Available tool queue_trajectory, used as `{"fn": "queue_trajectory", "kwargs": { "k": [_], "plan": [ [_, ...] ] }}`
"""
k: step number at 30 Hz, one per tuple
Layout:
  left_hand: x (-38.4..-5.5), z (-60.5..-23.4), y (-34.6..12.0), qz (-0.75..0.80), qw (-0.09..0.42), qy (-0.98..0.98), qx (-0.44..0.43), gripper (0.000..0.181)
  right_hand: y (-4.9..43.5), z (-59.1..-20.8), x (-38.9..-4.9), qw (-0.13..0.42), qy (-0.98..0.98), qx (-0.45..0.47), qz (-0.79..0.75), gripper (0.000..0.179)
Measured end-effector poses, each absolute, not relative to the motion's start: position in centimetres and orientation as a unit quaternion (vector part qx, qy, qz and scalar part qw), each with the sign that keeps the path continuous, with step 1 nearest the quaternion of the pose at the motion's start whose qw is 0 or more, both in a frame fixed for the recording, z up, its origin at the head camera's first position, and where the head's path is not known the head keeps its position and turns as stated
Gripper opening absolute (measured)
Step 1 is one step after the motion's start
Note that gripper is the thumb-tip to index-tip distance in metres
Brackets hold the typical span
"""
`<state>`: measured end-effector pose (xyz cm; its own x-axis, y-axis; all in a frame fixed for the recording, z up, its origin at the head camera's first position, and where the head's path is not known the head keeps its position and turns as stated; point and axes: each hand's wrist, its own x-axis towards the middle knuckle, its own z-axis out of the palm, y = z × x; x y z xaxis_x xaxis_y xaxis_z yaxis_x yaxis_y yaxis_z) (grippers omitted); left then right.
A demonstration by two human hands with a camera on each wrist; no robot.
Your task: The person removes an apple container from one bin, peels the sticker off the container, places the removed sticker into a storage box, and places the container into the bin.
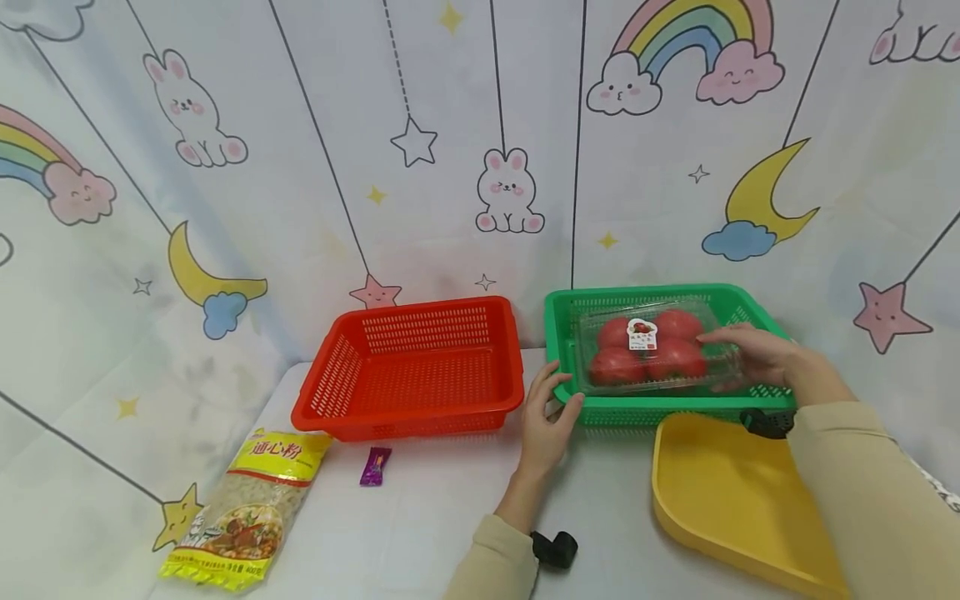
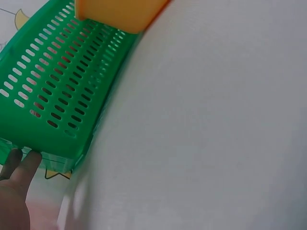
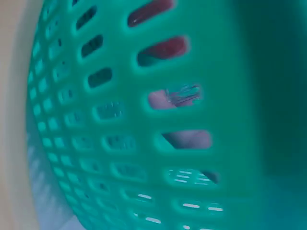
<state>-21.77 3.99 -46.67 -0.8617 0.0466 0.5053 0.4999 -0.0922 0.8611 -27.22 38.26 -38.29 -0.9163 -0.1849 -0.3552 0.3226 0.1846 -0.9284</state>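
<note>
A clear plastic box of tomatoes (image 1: 648,346), with a white label on its lid, sits tilted inside the green basket (image 1: 675,406). My right hand (image 1: 757,354) grips the box at its right end, one finger over the lid and the rest down at its side. In the right wrist view, the perforated wall of the green basket (image 3: 216,72) covers most of that hand. At the basket's left front corner is my left hand (image 1: 546,421), fingertips right at the rim. The left wrist view shows its fingers (image 2: 26,170) straight against the basket's end.
A red basket (image 1: 420,421) stands left of the green one. On the table lie a small purple-wrapped candy (image 1: 375,467) and a yellow bag of pasta (image 1: 251,508). A yellow tray (image 1: 738,508) is under my right forearm, close against the green basket's front. A patterned cloth (image 1: 442,225) hangs behind.
</note>
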Motion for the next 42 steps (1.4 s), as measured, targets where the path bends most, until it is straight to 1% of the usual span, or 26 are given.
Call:
{"fn": "queue_trajectory", "kwargs": {
  "k": [3,5,7,11,13,18,22,25,31,37,40,42],
  "plan": [
    [-21.6,-46.6,4.2,-0.715,0.169,-0.647,-0.204,0.028,38.1,-38.0,-27.1,0.194,0.744,0.048,-0.638,0.068],
    [-22.1,-47.6,4.5,-0.715,0.177,-0.645,-0.202,0.028,38.1,-37.9,-27.1,0.193,0.745,0.048,-0.637,0.064],
    [-22.2,-48.0,4.8,-0.717,0.184,-0.641,-0.202,0.028,38.1,-37.7,-27.2,0.197,0.741,0.049,-0.64,0.054],
    [-22.0,-48.1,5.2,-0.724,0.186,-0.631,-0.208,0.029,38.1,-37.3,-27.3,0.207,0.728,0.056,-0.651,0.027],
    [-21.8,-48.1,5.2,-0.726,0.181,-0.63,-0.208,0.031,38.1,-37.2,-27.2,0.208,0.724,0.059,-0.655,0.023],
    [-21.8,-48.0,5.1,-0.721,0.169,-0.642,-0.198,0.03,37.9,-37.0,-27.1,0.193,0.73,0.048,-0.654,0.033],
    [-21.9,-47.9,4.8,-0.718,0.174,-0.643,-0.202,0.029,37.8,-36.6,-26.7,0.182,0.729,0.049,-0.658,0.024],
    [-22.1,-47.9,4.5,-0.716,0.172,-0.644,-0.208,0.03,37.9,-36.2,-26.3,0.18,0.719,0.053,-0.669,0.023],
    [-22.0,-47.1,3.7,-0.7,0.15,-0.667,-0.205,0.032,37.7,-35.2,-25.7,0.169,0.708,0.056,-0.683,0.039],
    [-21.5,-44.3,2.6,-0.671,0.119,-0.706,-0.193,0.049,37.0,-33.9,-25.3,0.156,0.719,0.034,-0.676,0.053],
    [-21.0,-42.6,1.9,-0.659,0.096,-0.722,-0.186,0.057,36.3,-32.9,-24.9,0.148,0.723,0.025,-0.674,0.05],
    [-20.8,-41.4,1.4,-0.662,0.086,-0.722,-0.183,0.06,35.8,-32.3,-24.6,0.145,0.726,0.021,-0.672,0.048]
  ]
}}
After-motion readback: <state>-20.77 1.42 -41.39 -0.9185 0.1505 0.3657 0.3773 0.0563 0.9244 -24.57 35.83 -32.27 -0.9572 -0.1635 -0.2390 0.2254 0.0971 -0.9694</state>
